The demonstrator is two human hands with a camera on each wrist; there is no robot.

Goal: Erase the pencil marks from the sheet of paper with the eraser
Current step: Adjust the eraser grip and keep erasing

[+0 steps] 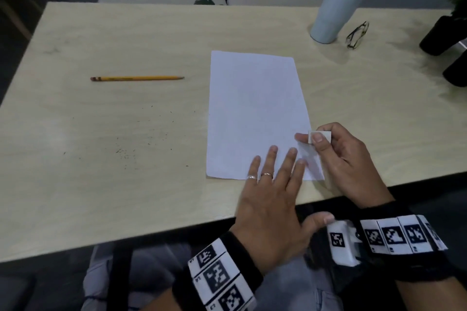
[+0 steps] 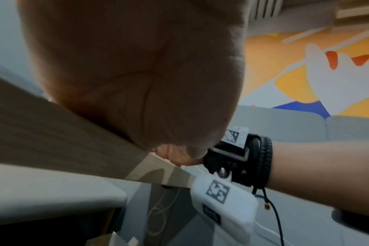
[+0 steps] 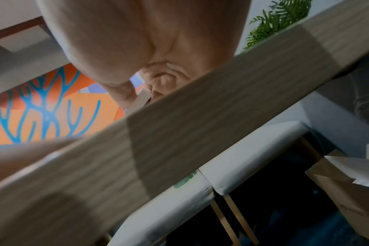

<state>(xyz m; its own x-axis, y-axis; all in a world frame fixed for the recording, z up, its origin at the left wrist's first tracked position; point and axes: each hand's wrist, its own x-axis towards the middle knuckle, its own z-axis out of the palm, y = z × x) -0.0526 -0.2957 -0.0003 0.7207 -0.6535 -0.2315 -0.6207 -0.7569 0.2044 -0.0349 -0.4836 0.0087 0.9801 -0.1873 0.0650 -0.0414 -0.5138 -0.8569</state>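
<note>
Pale wood table, sheet of paper, pencil, tumbler

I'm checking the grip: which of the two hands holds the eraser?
The right hand pinches the white eraser; the left hand lies flat, fingers straight, on the paper.

Sheet of paper is lying on table, right of pencil; tumbler and glasses are sitting behind it, to the right.
</note>
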